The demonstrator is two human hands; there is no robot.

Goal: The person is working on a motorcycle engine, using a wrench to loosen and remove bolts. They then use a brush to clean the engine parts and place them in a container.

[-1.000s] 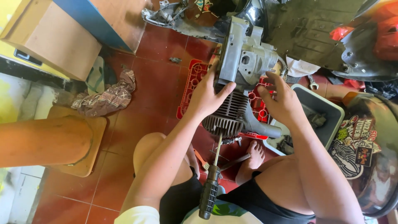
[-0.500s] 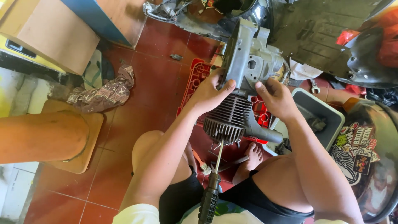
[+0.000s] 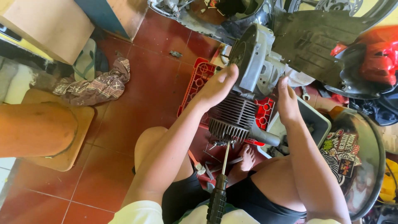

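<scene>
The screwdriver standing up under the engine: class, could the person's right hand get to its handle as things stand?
Probably yes. The right hand rests on the engine, and the screwdriver handle stands uncovered between the thighs, with nothing over it.

My left grip (image 3: 215, 89) lies on the engine block (image 3: 253, 70) from nine o'clock, my right grip (image 3: 287, 103) from three o'clock. The finned cylinder (image 3: 233, 117) hangs off the block toward six o'clock, over a crate (image 3: 198, 81) on the floor (image 3: 137, 108). A screwdriver (image 3: 219, 186) runs from my lap up to the cylinder's underside. A tray (image 3: 317, 120) sits at three o'clock of the crate, a helmet (image 3: 356, 157) beyond it. A rag (image 3: 97, 85) lies at nine o'clock, a wooden stool (image 3: 54, 128) nearer me.
</scene>
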